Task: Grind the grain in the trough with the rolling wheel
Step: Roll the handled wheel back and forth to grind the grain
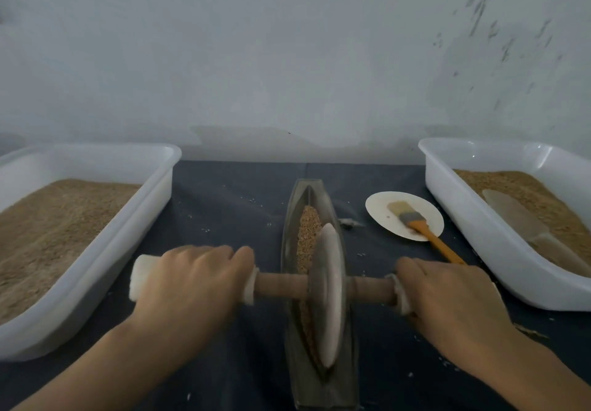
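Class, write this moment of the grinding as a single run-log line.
step: grinding | left hand: grips axle | right hand: grips axle | wheel: in trough, near half | grain: ahead of wheel

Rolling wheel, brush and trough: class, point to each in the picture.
rolling wheel [327, 295], head view, on its disc face.
brush [412, 218], head view, on its metal ferrule.
trough [289, 244], head view, on its left rim.

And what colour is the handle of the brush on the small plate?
Orange. The brush handle shows clearly in the head view, lying across the plate.
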A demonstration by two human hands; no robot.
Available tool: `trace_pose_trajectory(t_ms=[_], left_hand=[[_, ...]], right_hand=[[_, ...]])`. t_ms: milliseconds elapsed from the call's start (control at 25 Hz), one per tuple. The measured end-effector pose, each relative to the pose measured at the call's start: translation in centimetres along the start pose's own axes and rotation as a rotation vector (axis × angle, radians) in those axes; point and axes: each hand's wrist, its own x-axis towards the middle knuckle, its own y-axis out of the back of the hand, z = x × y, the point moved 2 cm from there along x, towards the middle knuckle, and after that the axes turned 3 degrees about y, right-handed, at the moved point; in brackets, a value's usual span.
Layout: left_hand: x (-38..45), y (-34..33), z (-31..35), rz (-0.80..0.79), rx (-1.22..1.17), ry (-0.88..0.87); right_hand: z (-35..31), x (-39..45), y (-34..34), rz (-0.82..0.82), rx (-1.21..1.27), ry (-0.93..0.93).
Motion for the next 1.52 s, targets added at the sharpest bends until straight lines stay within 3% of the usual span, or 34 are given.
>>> trace_pose_trajectory(t_ms=[120,240,360,520,720,880,960,1080,1200,1400,1520], left_hand=[[0.9,-1.6,-0.4,-0.130,0.017,0.044],[5.3,-4.7,-1.6,-0.171,0.072,0.198],[9.0,-6.3,-2.8,-0.220,0.090,0.277],[6.7,-4.7,-2.0,-0.255,0.070,0.233],[-0.3,0.2,0.1,0.091,0.003,0.021],[3.1,-2.8,-0.5,-0.195,0.087,0.122],[6.8,-5.3,-2.0,-0.251,0.120,0.257],[10.1,-6.5,-2.9,-0.231,0.130,0.277],[7.5,-4.9,-1.9,-0.227,0.103,0.244],[-1.0,0.8,0.5,0.054,-0.053,0.055],[-0.7,0.1,0.3,-0.112,-0.040,0.086]], right_hand=[[0.5,1.5,-0.9,-0.124,-0.042,-0.061],[1.8,6.4,-2.9,-0.048,-0.179,-0.147],[3.1,10.1,-3.4,-0.026,-0.147,-0.210],[2.3,7.2,-2.9,-0.069,-0.090,-0.182],[-0.2,-0.4,0.2,0.118,0.009,0.023],[1.0,4.0,-1.5,-0.054,-0.118,-0.086],[2.4,8.0,-2.9,-0.032,-0.162,-0.158],[3.6,11.1,-3.7,-0.054,-0.165,-0.229],[2.6,8.1,-3.3,-0.090,-0.097,-0.215],[-0.3,-0.4,0.5,0.198,-0.020,0.049],[-0.1,0.8,-0.2,0.025,0.020,-0.009]])
